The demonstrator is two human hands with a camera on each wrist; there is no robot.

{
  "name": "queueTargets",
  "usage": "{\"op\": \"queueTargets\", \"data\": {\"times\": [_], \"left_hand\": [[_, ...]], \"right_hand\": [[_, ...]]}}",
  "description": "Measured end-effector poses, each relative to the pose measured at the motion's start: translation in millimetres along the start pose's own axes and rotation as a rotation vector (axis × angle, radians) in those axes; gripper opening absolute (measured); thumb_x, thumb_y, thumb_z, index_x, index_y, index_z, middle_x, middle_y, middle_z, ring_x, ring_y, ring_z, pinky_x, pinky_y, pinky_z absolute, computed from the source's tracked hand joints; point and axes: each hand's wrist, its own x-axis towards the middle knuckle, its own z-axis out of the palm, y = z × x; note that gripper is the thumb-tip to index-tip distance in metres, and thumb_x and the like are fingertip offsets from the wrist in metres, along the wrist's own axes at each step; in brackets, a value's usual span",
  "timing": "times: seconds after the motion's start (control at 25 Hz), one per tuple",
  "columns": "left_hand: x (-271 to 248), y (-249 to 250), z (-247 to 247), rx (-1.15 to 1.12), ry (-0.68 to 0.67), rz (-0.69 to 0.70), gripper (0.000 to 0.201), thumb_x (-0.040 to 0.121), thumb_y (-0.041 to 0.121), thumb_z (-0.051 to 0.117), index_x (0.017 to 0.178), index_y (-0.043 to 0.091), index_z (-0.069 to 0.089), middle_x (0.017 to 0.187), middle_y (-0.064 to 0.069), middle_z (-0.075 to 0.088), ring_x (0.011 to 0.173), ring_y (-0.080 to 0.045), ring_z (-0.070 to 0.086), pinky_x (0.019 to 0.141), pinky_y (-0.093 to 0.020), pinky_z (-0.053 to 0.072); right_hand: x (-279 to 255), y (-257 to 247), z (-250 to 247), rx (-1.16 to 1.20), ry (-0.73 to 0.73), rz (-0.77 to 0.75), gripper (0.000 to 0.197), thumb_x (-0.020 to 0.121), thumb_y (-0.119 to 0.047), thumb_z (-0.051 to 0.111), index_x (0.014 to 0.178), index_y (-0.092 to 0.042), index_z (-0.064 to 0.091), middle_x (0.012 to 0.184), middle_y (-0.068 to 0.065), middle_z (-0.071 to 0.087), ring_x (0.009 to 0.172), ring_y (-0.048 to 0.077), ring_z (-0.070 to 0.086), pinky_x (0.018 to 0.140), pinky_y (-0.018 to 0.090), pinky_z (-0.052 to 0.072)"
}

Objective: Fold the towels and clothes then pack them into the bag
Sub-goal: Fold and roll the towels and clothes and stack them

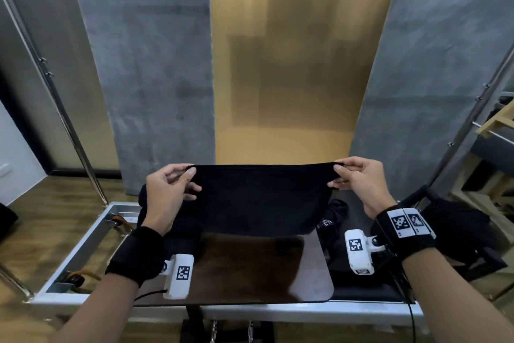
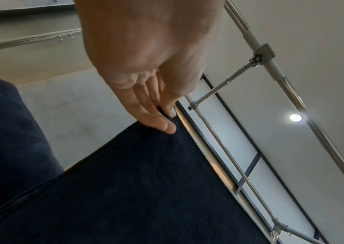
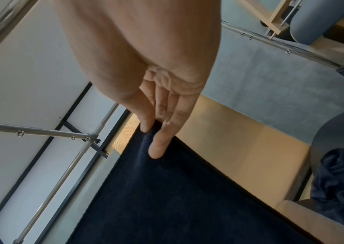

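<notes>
A dark navy towel hangs stretched in the air above the table, its lower edge near the brown tabletop. My left hand pinches its upper left corner between thumb and fingers. My right hand pinches the upper right corner the same way. The left wrist view shows the thumb and fingers clamped on the towel corner. In the right wrist view the fingers grip the towel edge. A crumpled dark garment lies on the table behind the towel's right side. A black bag sits at the right.
Grey curtains and a tan backdrop hang behind the table. Metal poles stand at both sides. The table's metal frame shows at the left, and wooden furniture stands far right.
</notes>
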Motion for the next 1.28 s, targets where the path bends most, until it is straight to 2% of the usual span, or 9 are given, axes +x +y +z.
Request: {"op": "queueTargets", "data": {"times": [0.12,0.24,0.4,0.48,0.56,0.68,0.88,1.08,1.28], "left_hand": [[-10,-2,-6,0.028,0.027,0.059,0.006,0.092,0.026,0.083,0.095,0.02,0.081,0.057,-0.003,0.065,0.044,-0.012,0.051,0.045,-0.022,0.047],[-17,-2,-7,0.005,0.034,0.072,0.011,0.091,0.03,0.084,0.096,0.02,0.081,0.059,0.002,0.063,0.043,-0.012,0.042,0.043,-0.021,0.038],[-16,-1,-1,0.019,0.023,0.04,0.008,0.095,0.029,0.08,0.096,0.023,0.076,0.072,-0.003,0.074,0.038,-0.02,0.057,0.04,-0.023,0.045],[-12,-4,4,0.009,-0.004,-0.018,0.006,0.1,0.027,0.075,0.1,0.023,0.07,0.086,-0.009,0.078,0.048,-0.029,0.071,0.038,-0.027,0.051],[-4,-8,11,-0.026,-0.04,-0.068,0.006,0.104,0.022,0.069,0.103,0.017,0.066,0.098,-0.009,0.076,0.069,-0.035,0.079,0.044,-0.033,0.059],[9,-14,21,-0.088,-0.041,-0.069,0.004,0.106,0.009,0.062,0.103,0.01,0.063,0.104,-0.011,0.07,0.095,-0.035,0.08,0.07,-0.038,0.067],[26,-13,32,-0.107,-0.049,0.063,0.005,0.105,0.004,0.062,0.107,0.005,0.066,0.104,-0.014,0.073,0.104,-0.032,0.078,0.098,-0.036,0.061],[-5,-37,17,-0.047,-0.038,0.001,0.005,0.101,0.012,0.071,0.104,0.014,0.074,0.099,-0.014,0.079,0.094,-0.027,0.079,0.089,-0.032,0.063],[-94,-114,-9,0.199,-0.036,-0.302,0.003,0.103,0.01,0.066,0.104,0.01,0.069,0.085,-0.016,0.075,0.074,-0.026,0.077,0.067,-0.036,0.065]], "right_hand": [[-12,3,-9,-0.065,0.035,-0.029,0.011,0.094,-0.01,0.075,0.097,0.0,0.073,0.062,0.013,0.07,0.047,0.024,0.065,0.045,0.025,0.052],[-18,5,-14,-0.1,0.058,-0.067,0.009,0.094,-0.014,0.075,0.09,-0.006,0.075,0.05,0.001,0.06,0.039,0.017,0.052,0.038,0.023,0.039],[-12,8,-9,-0.109,0.084,-0.078,0.011,0.097,-0.012,0.071,0.089,-0.004,0.072,0.048,0.004,0.057,0.037,0.02,0.052,0.038,0.024,0.039],[-5,13,-2,-0.092,0.075,-0.06,0.01,0.098,-0.01,0.069,0.092,-0.002,0.069,0.052,0.008,0.061,0.04,0.023,0.06,0.039,0.027,0.045],[3,16,5,-0.043,0.055,-0.036,0.009,0.1,-0.008,0.065,0.094,-0.002,0.067,0.061,0.01,0.067,0.053,0.028,0.071,0.048,0.03,0.057],[17,18,15,0.032,-0.008,-0.02,0.011,0.105,-0.005,0.057,0.095,-0.003,0.062,0.082,0.012,0.067,0.079,0.035,0.078,0.076,0.036,0.065],[31,17,16,0.123,-0.048,-0.084,0.013,0.107,-0.007,0.053,0.096,-0.006,0.061,0.096,0.017,0.06,0.096,0.034,0.077,0.091,0.037,0.062],[6,52,5,0.205,-0.035,-0.043,0.013,0.103,-0.005,0.059,0.093,-0.002,0.066,0.101,0.028,0.066,0.095,0.039,0.076,0.089,0.038,0.062],[-60,146,1,0.025,-0.008,0.284,0.012,0.103,0.001,0.056,0.097,0.004,0.066,0.105,0.03,0.071,0.102,0.043,0.072,0.089,0.047,0.062]]}}
